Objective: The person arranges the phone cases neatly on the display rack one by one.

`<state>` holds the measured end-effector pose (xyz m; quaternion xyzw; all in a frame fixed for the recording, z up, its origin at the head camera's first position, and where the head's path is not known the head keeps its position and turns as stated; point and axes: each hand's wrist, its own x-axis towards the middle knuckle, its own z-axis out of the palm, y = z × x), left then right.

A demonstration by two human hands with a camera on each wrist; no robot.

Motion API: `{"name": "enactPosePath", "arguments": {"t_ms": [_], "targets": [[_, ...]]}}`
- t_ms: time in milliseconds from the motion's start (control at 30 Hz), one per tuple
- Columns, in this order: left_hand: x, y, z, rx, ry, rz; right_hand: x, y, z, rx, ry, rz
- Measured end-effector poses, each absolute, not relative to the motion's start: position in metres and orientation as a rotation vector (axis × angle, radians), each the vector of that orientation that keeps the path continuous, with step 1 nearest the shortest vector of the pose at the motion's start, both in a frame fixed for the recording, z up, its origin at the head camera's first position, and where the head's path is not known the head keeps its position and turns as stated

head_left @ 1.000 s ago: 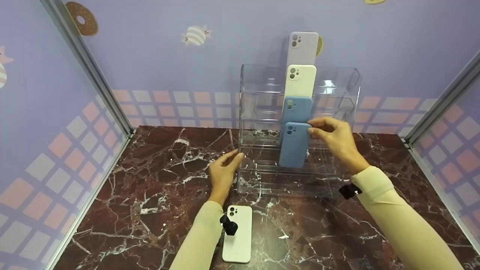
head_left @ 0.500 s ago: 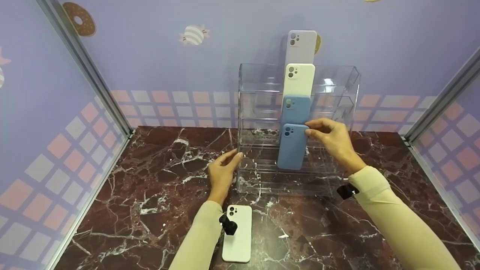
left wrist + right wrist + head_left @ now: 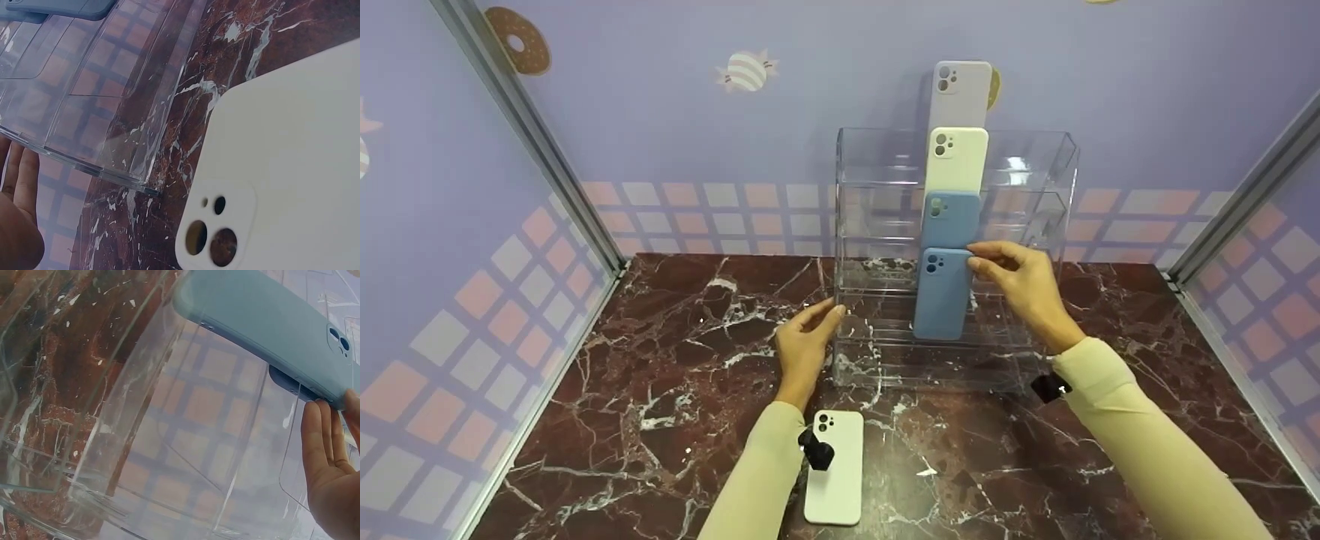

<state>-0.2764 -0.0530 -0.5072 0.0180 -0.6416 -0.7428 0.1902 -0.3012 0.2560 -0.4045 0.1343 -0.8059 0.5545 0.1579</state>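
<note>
A blue phone case (image 3: pixel 943 300) stands at the lower front of a clear tiered rack (image 3: pixel 877 364). My right hand (image 3: pixel 1024 285) pinches its upper right corner between thumb and fingers; the right wrist view shows the thumb on the near face of this case (image 3: pixel 253 320). Behind it in the rack are a second blue case (image 3: pixel 952 217), a cream case (image 3: pixel 960 165) and a pale lilac case (image 3: pixel 964 105), stepping upward. At the rack's left edge, my left hand (image 3: pixel 804 349) touches the side wall, its fingers fairly straight in the left wrist view.
A white phone case (image 3: pixel 840 480) lies flat on the dark red marbled tabletop (image 3: pixel 697 435), beside my left sleeve. A purple patterned wall (image 3: pixel 660 112) rises close behind the rack, and side panels stand left and right.
The front blue case has gone down slightly in the rack, with my right hand still pinching its corner. My left hand stays at the rack's edge.
</note>
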Motion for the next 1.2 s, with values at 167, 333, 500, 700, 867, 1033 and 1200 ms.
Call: {"name": "enactPosePath", "arguments": {"t_ms": [167,333,500,700,867,1033,1200], "targets": [[-0.277,-0.053,-0.507,0.048,-1.801,-2.077,-0.292,0.254,-0.409,0.343,-2.246,1.510],[-0.277,-0.053,-0.507,0.047,-1.775,-2.093,-0.273,0.247,-0.417,0.341,-2.205,1.479],[-0.278,-0.053,-0.507,0.050,-1.778,-2.081,-0.253,0.228,-0.439,0.466,-2.218,1.495],[-0.277,-0.052,-0.508,0.047,-1.766,-2.101,-0.232,0.206,-0.469,0.545,-2.299,1.593],[-0.277,-0.052,-0.507,0.056,-1.766,-2.101,-0.218,0.189,-0.489,0.594,-2.417,1.676],[-0.275,-0.052,-0.506,0.065,-1.806,-2.066,-0.209,0.174,-0.507,0.670,-2.540,1.668],[-0.276,-0.052,-0.507,0.070,-1.815,-2.054,-0.204,0.162,-0.521,0.747,-2.638,1.620]]}}
